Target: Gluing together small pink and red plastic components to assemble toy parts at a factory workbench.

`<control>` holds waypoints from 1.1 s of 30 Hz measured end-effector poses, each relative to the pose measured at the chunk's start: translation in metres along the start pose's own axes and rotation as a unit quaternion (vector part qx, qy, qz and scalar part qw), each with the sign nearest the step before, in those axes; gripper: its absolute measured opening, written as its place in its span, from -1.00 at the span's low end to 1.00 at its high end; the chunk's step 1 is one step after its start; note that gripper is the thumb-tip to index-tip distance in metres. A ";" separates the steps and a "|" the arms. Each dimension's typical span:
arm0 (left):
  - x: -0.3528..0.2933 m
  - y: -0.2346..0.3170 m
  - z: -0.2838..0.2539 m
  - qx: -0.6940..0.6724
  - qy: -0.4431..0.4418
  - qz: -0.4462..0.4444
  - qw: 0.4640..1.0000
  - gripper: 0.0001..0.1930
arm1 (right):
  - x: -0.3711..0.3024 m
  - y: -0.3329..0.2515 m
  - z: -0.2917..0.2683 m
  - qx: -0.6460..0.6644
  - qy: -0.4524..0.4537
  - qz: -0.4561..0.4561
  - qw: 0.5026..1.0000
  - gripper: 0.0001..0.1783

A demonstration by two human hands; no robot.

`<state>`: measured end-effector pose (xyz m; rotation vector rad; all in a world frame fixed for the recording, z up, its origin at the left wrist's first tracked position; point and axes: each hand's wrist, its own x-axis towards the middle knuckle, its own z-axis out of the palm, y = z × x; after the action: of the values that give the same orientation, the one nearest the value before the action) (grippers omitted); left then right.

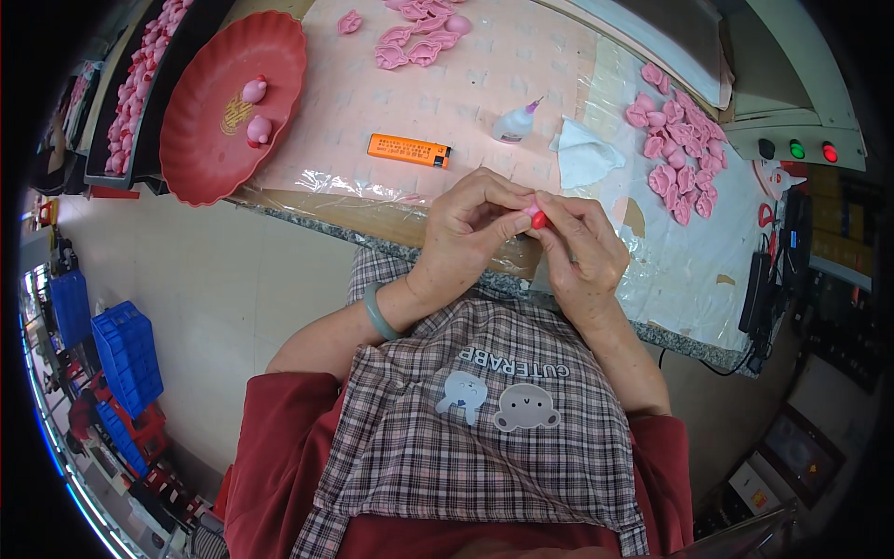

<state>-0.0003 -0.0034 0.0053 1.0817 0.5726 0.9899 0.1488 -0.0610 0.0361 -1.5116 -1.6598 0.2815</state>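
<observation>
Close to the table's front edge, both hands meet around a small pink piece with a glossy red part (539, 221). My left hand (470, 224) pinches it from one side with thumb and fingertips. On the other side, the fingers of my right hand (585, 250) are closed on it too; the fingertips hide much of its pink portion. Beyond the hands stands a small white squeeze bottle (514, 124) with a purple needle tip. An orange lighter (408, 150) lies to its left, and a crumpled white cloth (589, 156) to its right.
At left, a red scalloped dish (191, 158) bears two pink round pieces with red ends. A black tray (98, 158) beside it is full of pink pieces. Pink petal-like shells lie in a far group (424, 51) and a right-hand pile (684, 135). A machine (792, 121) with lit buttons borders the right.
</observation>
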 end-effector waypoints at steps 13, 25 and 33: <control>-0.001 0.007 -0.006 -0.031 -0.035 -0.012 0.999 -0.71 | 0.004 0.000 -0.008 0.139 -0.014 0.096 0.986 -0.59; -0.004 0.015 0.003 -0.089 -0.040 -0.023 0.995 -0.70 | -0.007 0.007 0.011 0.323 0.027 0.119 0.939 -0.61; -0.004 0.009 -0.003 -0.033 -0.013 -0.004 0.999 -0.73 | 0.001 -0.002 0.001 0.141 0.013 0.043 0.989 -0.60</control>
<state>-0.0079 -0.0048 0.0119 1.0321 0.5197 0.9802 0.1467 -0.0596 0.0370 -1.3682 -1.4670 0.5176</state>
